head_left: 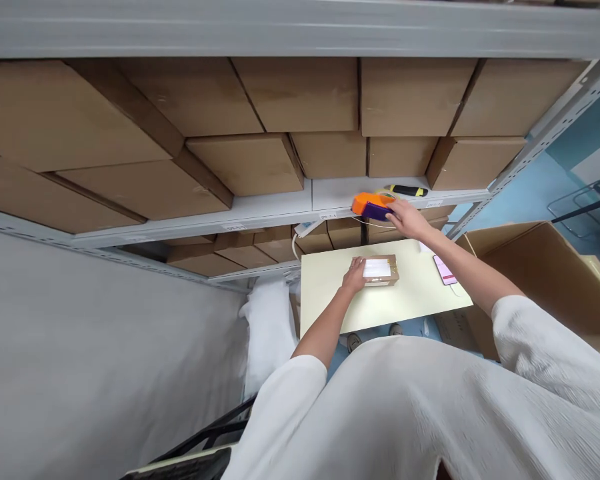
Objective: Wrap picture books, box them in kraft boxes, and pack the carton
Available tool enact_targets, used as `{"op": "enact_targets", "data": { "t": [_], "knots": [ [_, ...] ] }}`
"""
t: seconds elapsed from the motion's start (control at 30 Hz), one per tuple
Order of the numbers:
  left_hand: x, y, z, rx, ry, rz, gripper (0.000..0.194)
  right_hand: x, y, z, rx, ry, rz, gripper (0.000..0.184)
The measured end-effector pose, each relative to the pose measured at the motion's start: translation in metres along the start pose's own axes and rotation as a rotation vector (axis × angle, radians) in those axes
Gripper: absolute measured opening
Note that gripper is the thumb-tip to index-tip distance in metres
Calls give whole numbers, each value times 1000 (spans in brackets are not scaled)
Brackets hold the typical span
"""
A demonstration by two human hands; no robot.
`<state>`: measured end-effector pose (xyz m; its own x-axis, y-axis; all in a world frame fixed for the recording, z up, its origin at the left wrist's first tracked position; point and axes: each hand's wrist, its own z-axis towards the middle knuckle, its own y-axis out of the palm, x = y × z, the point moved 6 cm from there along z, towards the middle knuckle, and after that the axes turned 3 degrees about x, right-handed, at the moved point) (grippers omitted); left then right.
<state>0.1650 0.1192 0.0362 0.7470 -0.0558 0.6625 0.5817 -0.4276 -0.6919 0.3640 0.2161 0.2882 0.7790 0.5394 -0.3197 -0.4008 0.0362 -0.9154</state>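
Note:
My left hand point(355, 275) grips the left end of a small cardboard box point(393, 272) that lies on the pale yellow tabletop point(330, 313). A white label point(377, 267) covers much of the box's upper face. Higher up, at the front edge of the shelf, my right hand point(404, 219) has its fingers round an orange and purple tape dispenser point(373, 206). Just behind the dispenser, a black and yellow utility knife point(408, 191) rests on the shelf board.
Cardboard boxes point(295, 93) fill the grey metal shelf rack point(280, 217) ahead. A phone point(445, 270) lies on the table's right side. To the right stands a large open carton point(545, 280). A white bundle point(269, 333) stands left of the table, near a grey wall.

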Motion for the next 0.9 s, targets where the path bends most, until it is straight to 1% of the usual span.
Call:
{"op": "enact_targets", "data": {
  "t": [0.07,0.13,0.23,0.37,0.47,0.53,0.6,0.63,0.7,0.73,0.77,0.8,0.9],
  "knots": [
    [2,-1,-2,-5,-2,6,91,-11,8,40,0,-94,-86,53],
    [4,-2,-4,-11,-4,10,91,-15,18,72,6,-125,-154,52],
    [6,-2,-7,-16,-8,16,92,-14,30,102,16,-133,-222,52],
    [8,-2,-10,-8,-9,8,90,-7,43,117,16,-125,-261,58],
    [8,-2,-10,-3,-3,4,90,-2,45,118,35,-77,-236,57],
    [7,-2,-11,1,-4,6,89,-2,43,113,79,-65,-210,57],
    [6,-3,-10,-2,-4,11,87,-4,41,100,141,-67,-193,58],
    [5,-3,-10,-5,-3,14,87,-4,42,88,172,-65,-184,59],
    [4,-3,-9,-17,-3,28,85,-5,53,54,214,-43,-155,57],
    [4,-2,-8,-19,-3,35,85,-6,62,32,218,-23,-129,56],
    [3,-1,-7,-19,-2,42,84,-6,75,7,198,1,-101,54],
    [2,-1,-7,-16,0,47,84,-7,92,-20,151,28,-75,52],
    [1,1,-5,3,26,68,82,-11,150,-101,-84,119,-39,51]
  ]
}}
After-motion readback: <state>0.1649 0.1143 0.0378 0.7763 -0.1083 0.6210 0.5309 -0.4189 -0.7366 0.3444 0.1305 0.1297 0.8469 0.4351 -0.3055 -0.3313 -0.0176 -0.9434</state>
